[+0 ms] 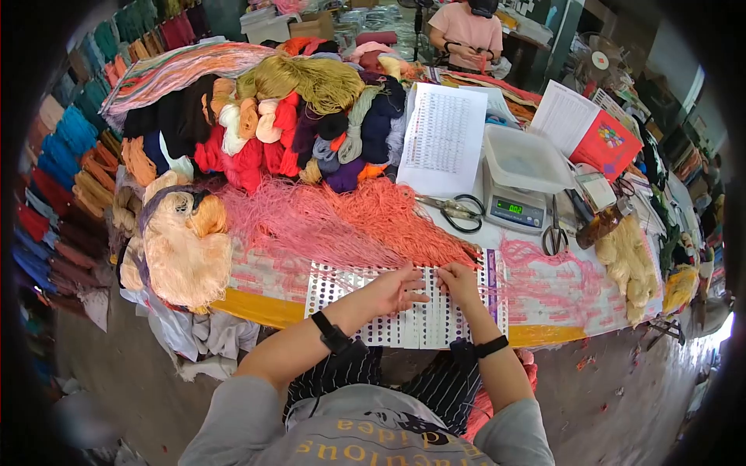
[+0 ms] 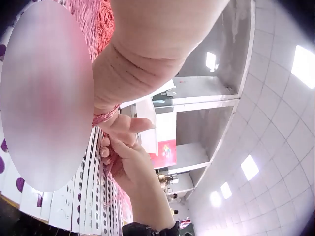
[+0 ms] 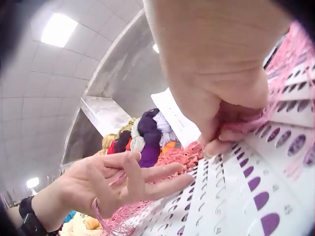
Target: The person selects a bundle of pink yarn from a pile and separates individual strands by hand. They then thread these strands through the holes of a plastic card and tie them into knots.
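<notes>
Above white hole-punched cards [image 1: 400, 314], the left hand [image 1: 392, 292] has its fingers spread and loosely bent. Pink thread [image 3: 117, 178] lies across its palm and hangs below it in the right wrist view, where the left hand [image 3: 123, 182] is seen from the side. The right hand [image 1: 461, 285] is close beside it, over the cards. In the right wrist view, the right hand [image 3: 216, 83] pinches pink strands [image 3: 246, 127] low over the cards' holes. The left wrist view shows the right hand [image 2: 133, 164] with fingers curled round pink thread; a blurred oval hides part of that view.
Pink and coral yarn [image 1: 311, 217] lies behind the cards, with coloured skeins [image 1: 241, 147] farther back. Scissors [image 1: 464, 213], a scale [image 1: 515, 210] with a clear tray and printed sheets [image 1: 443, 140] stand beyond. Pink thread [image 1: 544, 276] spreads at right; another person [image 1: 468, 35] sits opposite.
</notes>
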Motion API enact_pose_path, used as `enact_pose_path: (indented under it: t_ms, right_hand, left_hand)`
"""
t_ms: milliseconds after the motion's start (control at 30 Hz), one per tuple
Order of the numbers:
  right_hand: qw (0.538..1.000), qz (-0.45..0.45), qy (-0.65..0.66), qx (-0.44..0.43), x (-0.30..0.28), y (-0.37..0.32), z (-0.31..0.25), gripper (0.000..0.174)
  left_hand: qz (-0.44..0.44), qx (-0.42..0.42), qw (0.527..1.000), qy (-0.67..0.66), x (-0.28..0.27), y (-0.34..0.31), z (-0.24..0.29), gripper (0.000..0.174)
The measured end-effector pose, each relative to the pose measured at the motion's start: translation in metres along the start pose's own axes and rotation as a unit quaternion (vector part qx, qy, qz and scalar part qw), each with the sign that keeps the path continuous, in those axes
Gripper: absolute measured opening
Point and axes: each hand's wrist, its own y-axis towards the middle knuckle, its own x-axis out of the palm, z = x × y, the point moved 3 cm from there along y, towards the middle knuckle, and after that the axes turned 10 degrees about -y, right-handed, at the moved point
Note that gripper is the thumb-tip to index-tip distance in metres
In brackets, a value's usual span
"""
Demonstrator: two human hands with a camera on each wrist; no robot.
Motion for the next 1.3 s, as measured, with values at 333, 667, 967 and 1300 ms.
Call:
enact_pose_path:
  t_ms: [333,667,967,1300]
  right_hand:
    - [0.994,0.061,-0.075,0.044,0.004,0.001,-0.004,0.022]
    - [0.997,0.0,0.073,0.035,0.001,0.005,-0.003,0.019]
    - [0.999,-0.001,-0.043,0.008,0.001,0.003,0.0,0.019]
    - [0.997,-0.048,0.067,-0.001,-0.004,0.0,0.001,0.018]
  left_hand:
    - [0.049,0.103,0.962,0.246,0.002,0.041,0.006,0.022]
    - [0.105,0.172,0.881,0.428,0.01,0.051,0.018,0.015]
    - [-0.255,0.097,0.958,-0.087,0.005,-0.013,0.1,0.017]
    - [0.007,0.183,0.842,0.507,0.015,0.025,0.03,0.022]
